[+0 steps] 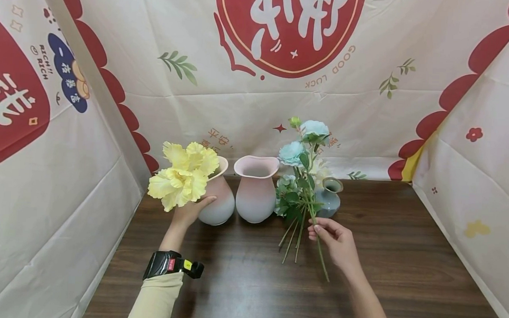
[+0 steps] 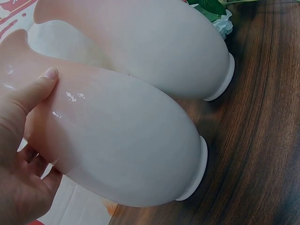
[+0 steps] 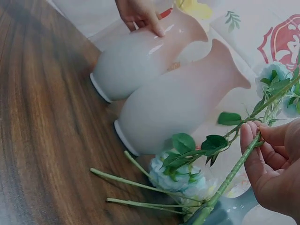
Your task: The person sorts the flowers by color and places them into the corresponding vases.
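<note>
Two pink-and-white vases stand side by side at the back of a dark wooden table [image 1: 242, 280]. My left hand [image 1: 190, 212] grips the left vase [image 1: 217, 200], which holds yellow flowers [image 1: 184, 175]; its thumb [image 2: 33, 91] presses the vase's side [image 2: 126, 145]. The middle vase [image 1: 256, 189] is empty. My right hand [image 1: 335, 239] pinches the green stem [image 3: 234, 171] of a blue flower spray [image 1: 305, 137] and holds it upright. More blue flowers and stems [image 1: 292, 212] lean against a small grey-blue vase [image 1: 330, 196].
Printed cloth walls [image 1: 60, 180] close in the table on the left, back and right. The wooden surface in front of the vases carries only the loose stems [image 3: 140, 185].
</note>
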Demonstrator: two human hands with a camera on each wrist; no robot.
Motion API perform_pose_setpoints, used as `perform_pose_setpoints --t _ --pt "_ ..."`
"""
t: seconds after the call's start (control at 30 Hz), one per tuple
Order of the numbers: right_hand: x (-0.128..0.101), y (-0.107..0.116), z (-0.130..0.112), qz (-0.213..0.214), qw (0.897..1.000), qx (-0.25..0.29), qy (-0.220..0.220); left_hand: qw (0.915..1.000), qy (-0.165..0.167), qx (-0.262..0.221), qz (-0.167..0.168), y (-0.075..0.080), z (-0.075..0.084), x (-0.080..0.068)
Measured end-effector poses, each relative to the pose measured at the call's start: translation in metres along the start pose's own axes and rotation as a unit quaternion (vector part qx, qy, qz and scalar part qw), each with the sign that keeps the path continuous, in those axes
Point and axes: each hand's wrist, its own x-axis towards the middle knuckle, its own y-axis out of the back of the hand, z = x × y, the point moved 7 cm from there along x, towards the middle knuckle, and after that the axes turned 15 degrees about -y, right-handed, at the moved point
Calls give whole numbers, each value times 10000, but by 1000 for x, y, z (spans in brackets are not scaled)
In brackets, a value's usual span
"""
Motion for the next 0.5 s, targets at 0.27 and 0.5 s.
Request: perform_pose_setpoints --t 0.27,0.5 --pt "0 1 -21 46 9994 -77 322 9999 -127 48 76 0 0 -2" --pt "0 2 -41 44 9983 252 523 10000 -86 4 30 0 1 -2"
